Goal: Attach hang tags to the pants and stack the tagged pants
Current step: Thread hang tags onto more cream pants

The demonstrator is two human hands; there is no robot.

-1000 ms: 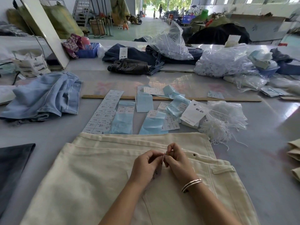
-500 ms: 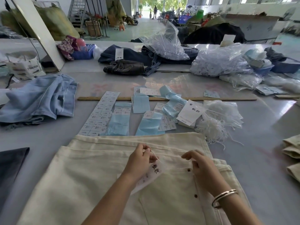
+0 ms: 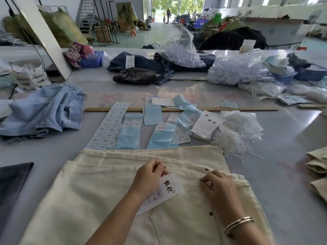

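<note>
**Tag string half-secured at the waistband**

Cream cotton pants (image 3: 99,195) lie flat on the grey table (image 3: 286,174), waistband toward twelve o'clock. The left hand (image 3: 150,177) pinches the thin white string (image 3: 172,173) of a white card hang tag with black brush lettering (image 3: 168,189); its grip is narrow, closed on the string just above the card, which rests on the fabric at about five o'clock from that hand. The right hand (image 3: 218,184), at three o'clock from the left and near the dark metal waist button (image 3: 206,169), has its fingers curled in a tight pinch at the waistband. It seems to hold the far end of the string, though that end is too fine to be sure of.

The likeliest failure, as I judge it, is the string slipping out of its anchor point before it is locked, should either pinch loosen or the two hands pull apart unevenly. A sharp tug could tear the card at its hole. The loose bundle of white strings (image 3: 228,144) at one o'clock lies just beside the pants, so a sweeping wrist could snag it when the pants are lifted to the stack. Folded cream garments (image 3: 317,165) wait at three o'clock.
</note>
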